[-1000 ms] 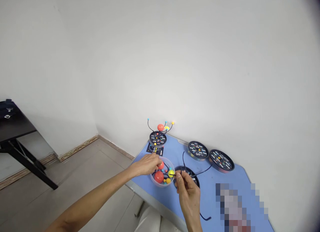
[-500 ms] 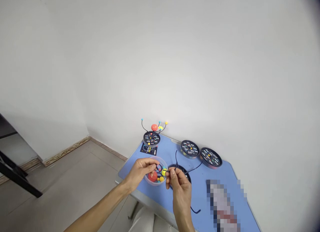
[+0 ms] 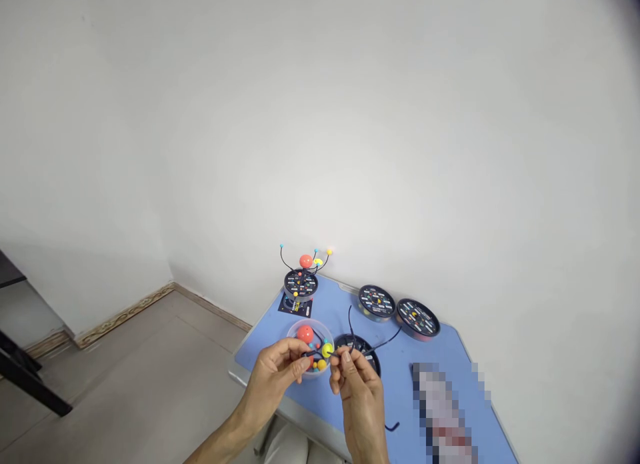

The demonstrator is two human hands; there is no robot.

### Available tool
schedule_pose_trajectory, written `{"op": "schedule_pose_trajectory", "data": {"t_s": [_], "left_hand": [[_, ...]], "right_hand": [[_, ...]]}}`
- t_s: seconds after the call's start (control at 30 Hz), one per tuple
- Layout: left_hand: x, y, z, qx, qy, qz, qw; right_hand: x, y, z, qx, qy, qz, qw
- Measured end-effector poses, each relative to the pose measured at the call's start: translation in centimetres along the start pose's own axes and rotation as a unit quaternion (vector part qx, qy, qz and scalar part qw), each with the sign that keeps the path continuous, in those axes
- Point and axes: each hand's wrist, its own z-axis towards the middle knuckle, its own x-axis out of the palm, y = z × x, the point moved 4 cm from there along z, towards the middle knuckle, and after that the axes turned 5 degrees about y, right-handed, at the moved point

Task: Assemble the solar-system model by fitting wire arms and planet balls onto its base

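My left hand (image 3: 275, 374) is over the near side of a clear plastic bowl (image 3: 289, 331), thumb and fingers pinching the end of a thin dark rod. My right hand (image 3: 361, 391) is closed on a bundle of curved dark rods (image 3: 351, 327), which fan out up, to the right and towards me. The two hands are a short gap apart. In the bowl lie red balls (image 3: 305, 334), a yellow-green ball (image 3: 327, 350) and an orange-yellow ball (image 3: 321, 365). Partly hidden behind my right hand is a round black printed base (image 3: 373, 357).
On the blue table (image 3: 320, 404) an assembled planet model (image 3: 301, 283) stands at the far left on a dark card (image 3: 287, 307). Two round printed cases (image 3: 377, 301) (image 3: 418, 319) sit at the back by the wall. A blurred-out object (image 3: 445, 411) lies at the right.
My left hand has moved down and towards me, and its dark rod now lies level, pointing towards the right hand. The right hand keeps its grip on the rods. The view has shifted slightly.
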Motion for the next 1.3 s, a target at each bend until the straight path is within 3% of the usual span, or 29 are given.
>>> {"op": "schedule_pose_trajectory", "data": {"t_s": [0.23,0.6,1.0,1.3], "left_hand": [[0.1,-1.0,-1.0,0.022,-0.012,0.023,0.999],[0.8,-2.0,-2.0,0.089,0.015,0.022,0.996],[1.5,-2.1,-2.6,0.099,0.036,0.038,0.994],[1.5,-1.8,-2.6,0.069,0.035,0.032,0.996]], "right_hand": [[0.6,0.7,-0.9,0.013,-0.009,0.026,1.0],[0.8,1.9,-2.4,-0.074,0.017,-0.083,0.994],[0.5,2.1,-3.2,-0.077,0.022,-0.092,0.993],[0.5,2.2,-3.3,-0.076,0.025,-0.091,0.993]]}}
